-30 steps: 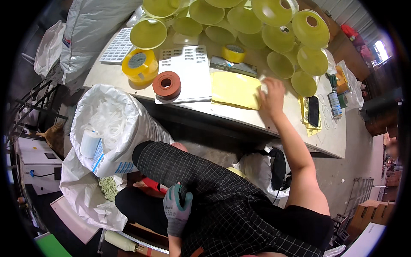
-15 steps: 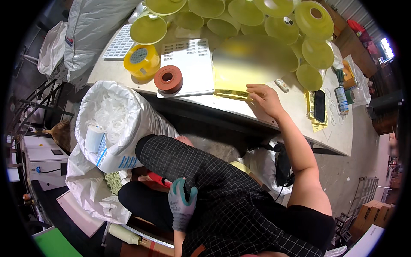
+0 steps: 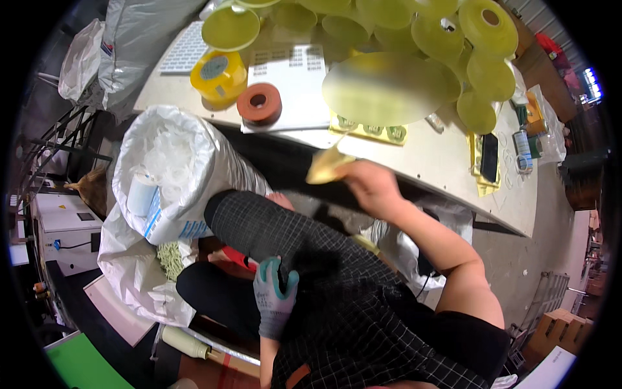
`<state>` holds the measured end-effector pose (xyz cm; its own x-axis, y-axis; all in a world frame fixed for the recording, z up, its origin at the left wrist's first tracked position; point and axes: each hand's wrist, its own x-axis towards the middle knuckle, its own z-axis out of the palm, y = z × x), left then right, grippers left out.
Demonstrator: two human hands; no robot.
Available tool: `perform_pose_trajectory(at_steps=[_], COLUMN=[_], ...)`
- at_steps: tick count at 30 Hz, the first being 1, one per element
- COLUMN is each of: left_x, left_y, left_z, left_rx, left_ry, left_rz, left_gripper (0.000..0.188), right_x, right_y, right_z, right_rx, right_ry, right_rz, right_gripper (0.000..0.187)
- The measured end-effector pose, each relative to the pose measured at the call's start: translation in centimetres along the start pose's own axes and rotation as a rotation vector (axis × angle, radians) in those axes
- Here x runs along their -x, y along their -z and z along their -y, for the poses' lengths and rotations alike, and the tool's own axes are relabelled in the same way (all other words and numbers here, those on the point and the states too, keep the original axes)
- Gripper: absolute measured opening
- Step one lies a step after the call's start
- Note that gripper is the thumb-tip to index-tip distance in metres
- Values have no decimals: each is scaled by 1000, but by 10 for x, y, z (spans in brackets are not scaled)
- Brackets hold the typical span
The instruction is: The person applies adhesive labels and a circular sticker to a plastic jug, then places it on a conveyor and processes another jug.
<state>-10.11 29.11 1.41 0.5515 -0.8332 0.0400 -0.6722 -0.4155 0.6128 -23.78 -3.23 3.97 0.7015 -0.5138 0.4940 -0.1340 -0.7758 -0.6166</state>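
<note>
Just off the front edge of the worktable, my bare right hand [image 3: 374, 185] is closed on a small pale-yellow piece of paper [image 3: 329, 166], blurred by motion. Behind it on the table edge lies a yellow sheet with round green stickers [image 3: 370, 129], its far part covered by a blurred patch. My left hand [image 3: 275, 293], in a grey glove with teal fingertips, rests on my lap against a checked apron [image 3: 278, 236]. Its thumb and fingers curve apart with nothing visible between them.
Yellow-green cones [image 3: 438, 35] crowd the table's far side. A brown-red tape roll [image 3: 275, 111], yellow tape roll [image 3: 218, 78] and label sheets [image 3: 298, 78] lie left; a phone [image 3: 489, 155] lies right. A white sack of clear plastic rings [image 3: 170, 155] stands by my knee.
My right hand has moved from the yellow sheet at the table edge toward me and down, and now holds a piece of yellow paper. My left hand has stayed on my lap.
</note>
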Motion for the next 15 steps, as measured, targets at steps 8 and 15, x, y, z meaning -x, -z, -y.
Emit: perform_pose_trajectory(at_steps=[8, 15], left_x=[-4, 30], left_y=[-1, 34], left_z=[-8, -12], left_rx=[90, -54], left_ry=[-11, 91], left_rz=[-19, -225], left_gripper=[49, 47], right_x=[105, 108], right_y=[-89, -129], right_z=[-137, -201], right_rx=[-396, -896], right_ry=[-724, -1408], right_rz=[232, -104], right_gripper=[36, 44])
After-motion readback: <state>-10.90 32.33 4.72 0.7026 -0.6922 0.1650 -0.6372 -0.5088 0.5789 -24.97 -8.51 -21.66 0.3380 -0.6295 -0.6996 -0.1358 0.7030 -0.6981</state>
